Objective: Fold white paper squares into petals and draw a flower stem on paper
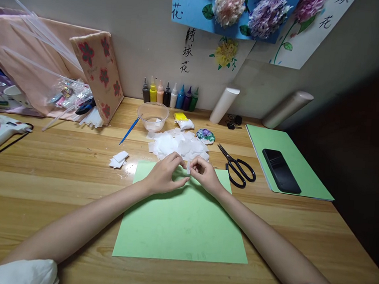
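Over the upper part of a green sheet of paper [182, 229], my right hand [205, 173] pinches a small white piece of thin paper [188, 167]. My left hand [165, 173] is curved beside it, its thumb and fingers apart. Its fingertips come close to the piece; whether they touch it I cannot tell. Just beyond both hands lies a loose pile of thin white paper pieces [179, 143]. To the right of my right hand rest black-handled scissors [237, 166], blades pointing away from me.
Behind the pile stand a clear plastic bowl [152, 116], a yellow-and-white packet [184, 120] and a row of paint bottles [170, 96]. White card pieces [119, 159] and a blue brush [129, 131] lie left. A hot glue gun [2, 132] is far left, a phone [281, 171] right.
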{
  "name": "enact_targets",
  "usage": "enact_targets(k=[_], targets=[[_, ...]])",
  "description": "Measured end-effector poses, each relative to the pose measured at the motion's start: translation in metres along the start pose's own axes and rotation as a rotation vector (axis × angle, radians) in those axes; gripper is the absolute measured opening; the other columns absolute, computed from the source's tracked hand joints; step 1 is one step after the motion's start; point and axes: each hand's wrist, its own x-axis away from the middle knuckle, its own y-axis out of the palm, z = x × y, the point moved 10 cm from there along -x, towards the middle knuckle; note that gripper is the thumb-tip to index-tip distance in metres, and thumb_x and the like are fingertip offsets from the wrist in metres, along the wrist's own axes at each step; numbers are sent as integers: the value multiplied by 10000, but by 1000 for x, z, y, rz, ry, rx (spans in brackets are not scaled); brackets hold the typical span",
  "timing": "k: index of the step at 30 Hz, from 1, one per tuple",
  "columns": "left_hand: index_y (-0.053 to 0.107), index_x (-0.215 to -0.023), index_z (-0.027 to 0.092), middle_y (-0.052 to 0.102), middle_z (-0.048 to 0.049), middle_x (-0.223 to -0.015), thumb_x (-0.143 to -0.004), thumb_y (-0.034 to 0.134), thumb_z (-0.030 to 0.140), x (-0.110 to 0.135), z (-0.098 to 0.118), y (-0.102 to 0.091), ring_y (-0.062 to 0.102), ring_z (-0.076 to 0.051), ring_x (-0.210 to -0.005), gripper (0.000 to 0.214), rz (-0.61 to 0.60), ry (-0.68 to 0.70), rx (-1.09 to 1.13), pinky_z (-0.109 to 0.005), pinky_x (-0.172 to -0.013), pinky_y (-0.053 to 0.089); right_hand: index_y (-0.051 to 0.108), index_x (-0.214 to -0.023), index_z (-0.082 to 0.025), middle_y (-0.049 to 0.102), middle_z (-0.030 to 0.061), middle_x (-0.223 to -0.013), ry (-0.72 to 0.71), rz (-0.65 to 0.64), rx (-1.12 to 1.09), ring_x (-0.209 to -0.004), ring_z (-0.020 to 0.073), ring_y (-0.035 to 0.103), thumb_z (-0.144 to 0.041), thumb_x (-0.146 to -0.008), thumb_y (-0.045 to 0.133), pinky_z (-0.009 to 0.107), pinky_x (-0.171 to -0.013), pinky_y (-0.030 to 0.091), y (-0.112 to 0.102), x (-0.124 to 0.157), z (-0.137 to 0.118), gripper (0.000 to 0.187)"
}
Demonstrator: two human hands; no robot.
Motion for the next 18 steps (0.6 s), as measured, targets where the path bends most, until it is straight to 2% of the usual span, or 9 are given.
enact_targets(k=[10,14,18], targets=[[491,-891,182,533,-37,-892,-859,429,180,1,-8,4,519,-143,-753,70,-20,-58,8,-267,-673,419,498,-771,-189,488,-14,-737,-83,-44,42,-661,117,440,-198,-810,511,239,-619,357,6,4,-13,42],[488,-877,183,529,-28,-856,-878,414,213,1,-12,0,511,-141,-740,79,5,-94,49,-266,-666,411,492,-765,-188,470,-22,-712,-99,-37,41,-643,114,428,-175,-801,506,237,-611,350,6,4,-15,41],[477,-922,188,534,-25,-885,-865,463,295,0,-9,4,510,-138,-715,122,-53,-78,47,-281,-680,420,495,-754,-187,471,-21,-718,-107,-18,52,-645,113,428,-176,-800,517,238,-613,346,5,4,-16,52]])
